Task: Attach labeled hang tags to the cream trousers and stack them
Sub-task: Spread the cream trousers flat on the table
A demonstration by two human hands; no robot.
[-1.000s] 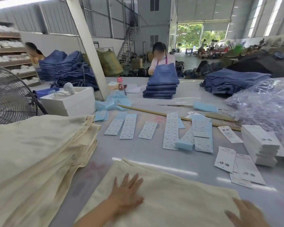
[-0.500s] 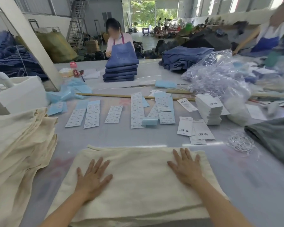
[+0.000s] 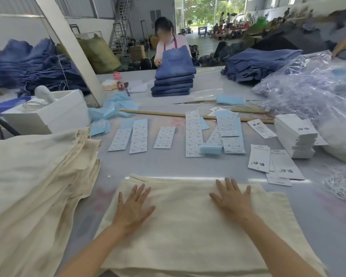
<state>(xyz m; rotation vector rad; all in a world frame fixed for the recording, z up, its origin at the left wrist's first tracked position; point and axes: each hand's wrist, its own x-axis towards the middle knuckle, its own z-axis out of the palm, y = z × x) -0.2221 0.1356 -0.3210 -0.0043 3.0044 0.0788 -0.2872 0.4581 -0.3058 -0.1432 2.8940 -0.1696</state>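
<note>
Fingers of both hands are held straight and slightly spread, pressed flat on the folded cream trousers [image 3: 188, 226] at the near edge of the table [image 3: 168, 164]; nothing is gripped. Left hand [image 3: 133, 208] is laid on the left half of the cloth, right hand [image 3: 233, 198] on the right half, well apart. Near edge of the trousers is cut off by the frame bottom, as are both forearms. A tall pile of cream trousers [image 3: 34, 186] is seen at left, draped over the table edge; its lower part is out of frame, and the count cannot be told. Beyond the folded pair, sheets of printed labels [image 3: 140, 135] are laid in rows; print is too small to be read. Loose hang tags [image 3: 259, 158] with dark characters lie to the right, near a squared stack of hang tags [image 3: 295, 136]. White string loops [image 3: 344, 186] are partly cut off at the right edge. A heap of clear plastic bags [image 3: 308, 86] is blurred. A white box [image 3: 48, 114] stands at left. Across the table, a person [image 3: 168, 41] is partly hidden behind a stack of blue jeans [image 3: 173, 80]; what those hands hold cannot be made out.
</note>
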